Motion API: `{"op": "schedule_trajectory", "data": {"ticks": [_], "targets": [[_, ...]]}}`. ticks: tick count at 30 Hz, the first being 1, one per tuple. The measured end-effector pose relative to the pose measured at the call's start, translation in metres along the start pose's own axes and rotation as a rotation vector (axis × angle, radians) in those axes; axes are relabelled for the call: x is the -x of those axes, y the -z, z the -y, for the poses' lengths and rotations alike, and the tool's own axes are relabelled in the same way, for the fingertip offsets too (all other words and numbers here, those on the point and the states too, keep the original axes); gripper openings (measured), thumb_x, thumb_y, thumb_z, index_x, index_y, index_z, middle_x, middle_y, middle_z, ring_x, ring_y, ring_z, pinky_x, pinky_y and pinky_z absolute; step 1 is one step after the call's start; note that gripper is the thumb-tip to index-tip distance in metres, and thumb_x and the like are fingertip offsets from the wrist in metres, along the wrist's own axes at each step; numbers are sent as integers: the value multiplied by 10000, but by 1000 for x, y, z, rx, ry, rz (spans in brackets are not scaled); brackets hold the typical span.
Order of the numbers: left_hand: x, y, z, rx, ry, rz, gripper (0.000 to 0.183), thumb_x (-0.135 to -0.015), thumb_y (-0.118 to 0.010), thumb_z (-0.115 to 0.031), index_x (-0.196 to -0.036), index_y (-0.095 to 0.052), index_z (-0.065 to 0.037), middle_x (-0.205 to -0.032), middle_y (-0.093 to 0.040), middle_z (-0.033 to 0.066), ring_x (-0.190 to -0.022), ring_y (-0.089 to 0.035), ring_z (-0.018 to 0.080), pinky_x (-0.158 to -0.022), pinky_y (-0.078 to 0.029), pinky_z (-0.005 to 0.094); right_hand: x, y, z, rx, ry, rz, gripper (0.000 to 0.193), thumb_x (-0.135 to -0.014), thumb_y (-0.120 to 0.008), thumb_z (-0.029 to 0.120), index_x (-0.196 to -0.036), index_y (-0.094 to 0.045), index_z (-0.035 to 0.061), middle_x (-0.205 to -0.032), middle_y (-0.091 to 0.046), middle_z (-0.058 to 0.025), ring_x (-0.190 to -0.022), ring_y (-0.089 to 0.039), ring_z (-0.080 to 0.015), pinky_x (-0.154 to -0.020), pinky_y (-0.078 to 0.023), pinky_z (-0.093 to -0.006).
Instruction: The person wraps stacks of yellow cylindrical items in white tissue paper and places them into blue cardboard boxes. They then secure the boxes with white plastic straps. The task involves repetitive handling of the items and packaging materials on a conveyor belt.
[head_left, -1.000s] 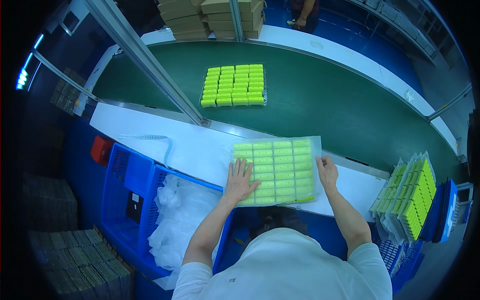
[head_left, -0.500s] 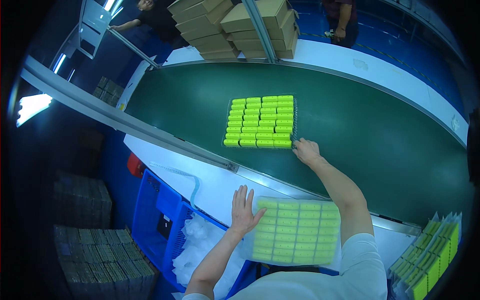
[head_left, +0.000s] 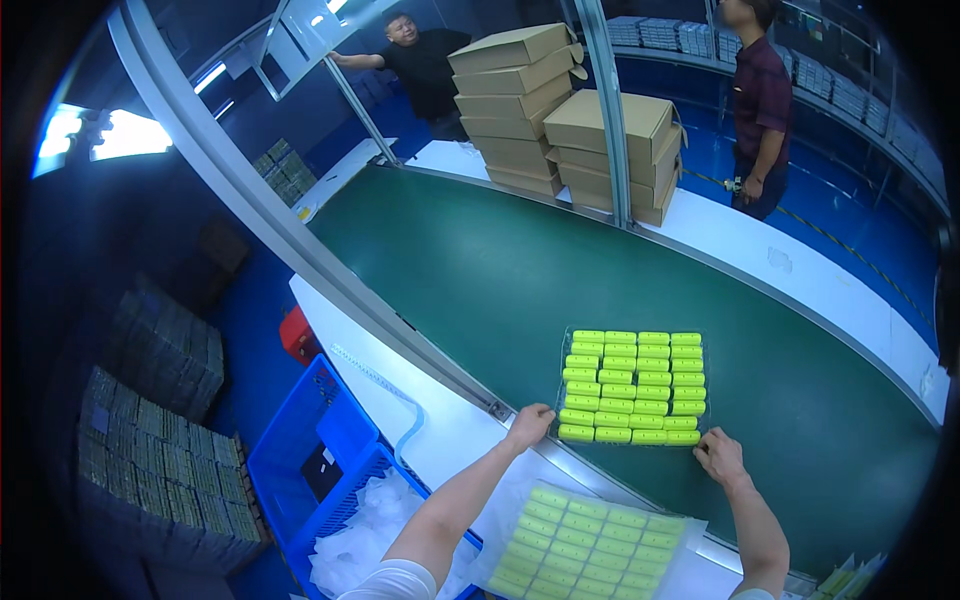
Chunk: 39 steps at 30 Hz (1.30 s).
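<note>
A clear plastic tray [head_left: 707, 385] lies on the green conveyor belt, filled with rows of yellow-green blocks [head_left: 620, 391] with a few gaps between them. My left hand [head_left: 531, 426] is closed at the tray's near left corner, its fingers pinching the rim. At the near right corner my right hand [head_left: 720, 456] has its bent fingers on the rim, also pinched. Nearer to me, a second tray of the same blocks in a frosted plastic bag [head_left: 590, 545] lies across the white table edge, below and between my forearms.
Blue crates [head_left: 318, 440] stand left of the table, one stuffed with white plastic bags [head_left: 372, 525]. A metal post [head_left: 607, 110] rises before stacked cardboard boxes [head_left: 515, 100] across the belt. Two people stand beyond. A pale blue strip [head_left: 405, 430] lies on the white ledge.
The tray on the belt is now nearer to me and further right in view. My left hand has left the bagged tray for the belt tray's left corner. The view has shifted.
</note>
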<state>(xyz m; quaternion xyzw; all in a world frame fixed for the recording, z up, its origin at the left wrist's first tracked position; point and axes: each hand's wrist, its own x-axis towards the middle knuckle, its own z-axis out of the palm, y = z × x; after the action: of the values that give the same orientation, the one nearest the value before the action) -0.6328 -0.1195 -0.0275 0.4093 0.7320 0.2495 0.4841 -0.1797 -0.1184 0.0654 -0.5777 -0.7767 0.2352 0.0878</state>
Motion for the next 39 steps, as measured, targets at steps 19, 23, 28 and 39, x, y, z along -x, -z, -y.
{"op": "schedule_trajectory", "data": {"ticks": [19, 23, 28, 39], "targets": [[50, -2, -40, -431, -379, -270, 266, -975, -500, -198, -982, -690, -12, -991, -701, 224, -929, -665, 427, -840, -517, 521, 41, 9, 24, -31, -7, -263, 139, -814, -743, 120, -826, -633, 36, -866, -653, -135, -805, -646, -375, -706, -516, -471], [92, 19, -52, -373, -498, -325, 256, -972, -504, -196, -959, -682, -12, -969, -693, 236, -954, -656, 420, -824, -514, 519, 78, 30, 52, -20, 13, -332, 143, -829, -728, 127, -829, -616, 38, -873, -649, -136, -814, -640, -385, -707, -509, -487], [170, 37, -59, -298, -557, -312, 245, -965, -518, -188, -960, -688, -11, -925, -689, 233, -891, -652, 431, -780, -510, 508, 153, 57, 101, 23, -33, -384, 125, -868, -679, 138, -833, -613, 38, -913, -657, -129, -837, -639, -384, -715, -508, -485], [317, 48, 46, -240, -650, -282, 239, -965, -540, -159, -999, -701, 15, -891, -693, 220, -776, -675, 368, -719, -516, 457, 338, -6, 153, 37, -22, -458, 127, -866, -708, 127, -867, -619, 38, -928, -673, -110, -805, -660, -355, -677, -525, -441]]}}
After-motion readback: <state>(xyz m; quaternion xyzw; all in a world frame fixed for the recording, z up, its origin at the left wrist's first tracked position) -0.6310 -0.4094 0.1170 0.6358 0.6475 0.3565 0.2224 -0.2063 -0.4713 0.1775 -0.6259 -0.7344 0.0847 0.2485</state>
